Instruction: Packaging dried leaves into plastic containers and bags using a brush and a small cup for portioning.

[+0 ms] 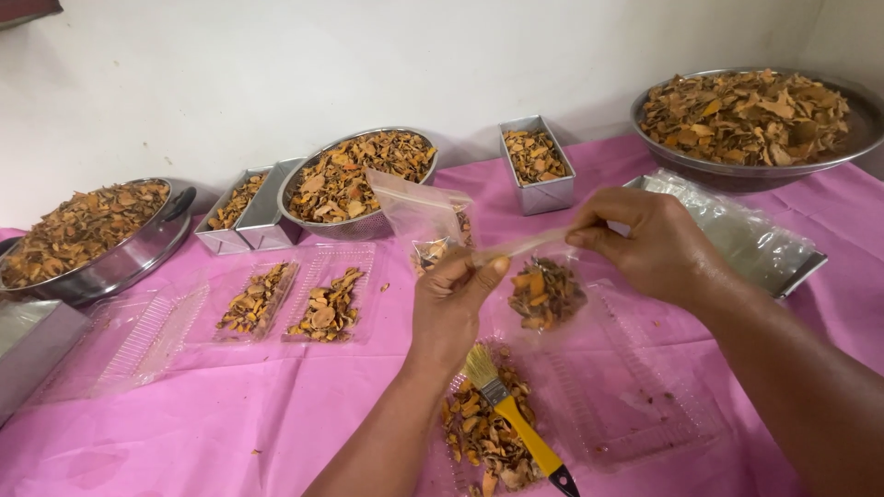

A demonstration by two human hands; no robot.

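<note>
Hands [451,299] pinching filled bag [543,290]

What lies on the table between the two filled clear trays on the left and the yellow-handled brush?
In the head view, only bare pink tablecloth lies between the two filled trays and the brush; the left hand and its forearm cross above that stretch.

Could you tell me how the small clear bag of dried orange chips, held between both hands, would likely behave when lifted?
The clear bag probably flops: its thin film sags between left hand and right hand. It seems light, holding few dried chips. The film may be slippery.
</note>
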